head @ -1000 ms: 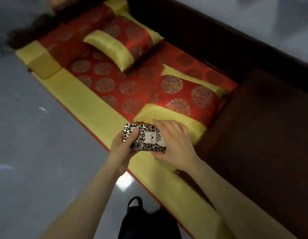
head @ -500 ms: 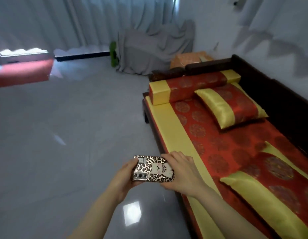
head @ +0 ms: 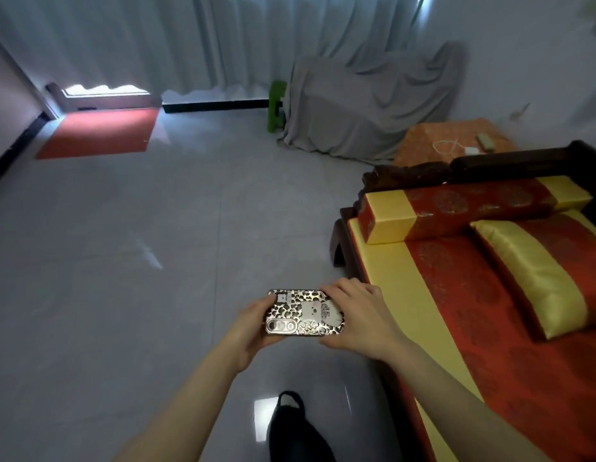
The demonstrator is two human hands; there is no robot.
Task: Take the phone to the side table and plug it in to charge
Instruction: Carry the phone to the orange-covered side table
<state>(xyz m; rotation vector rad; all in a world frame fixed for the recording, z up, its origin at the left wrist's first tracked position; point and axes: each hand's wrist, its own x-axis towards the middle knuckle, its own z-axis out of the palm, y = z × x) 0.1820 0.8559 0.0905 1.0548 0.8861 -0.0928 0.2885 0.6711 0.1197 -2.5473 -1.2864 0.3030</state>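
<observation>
I hold a phone [head: 303,313] in a leopard-print case, back side up, level over the grey floor. My left hand [head: 248,331] grips its left end and my right hand [head: 360,318] grips its right end. Far at the right, beyond the sofa's dark armrest, stands the side table [head: 420,141] under an orange cloth. On it lie a white charger with its coiled cable [head: 455,146] and a small flat object [head: 485,141].
A dark wooden sofa [head: 343,228] with red and gold cushions runs along my right. A grey-draped piece of furniture [head: 366,108] and a green stool [head: 276,105] stand by the curtains. A red mat [head: 99,133] lies far left. My dark shoe [head: 293,425] shows below.
My view has swung up from the sofa seat to the room. The side table with the charger has come into sight. Both hands still hold the phone.
</observation>
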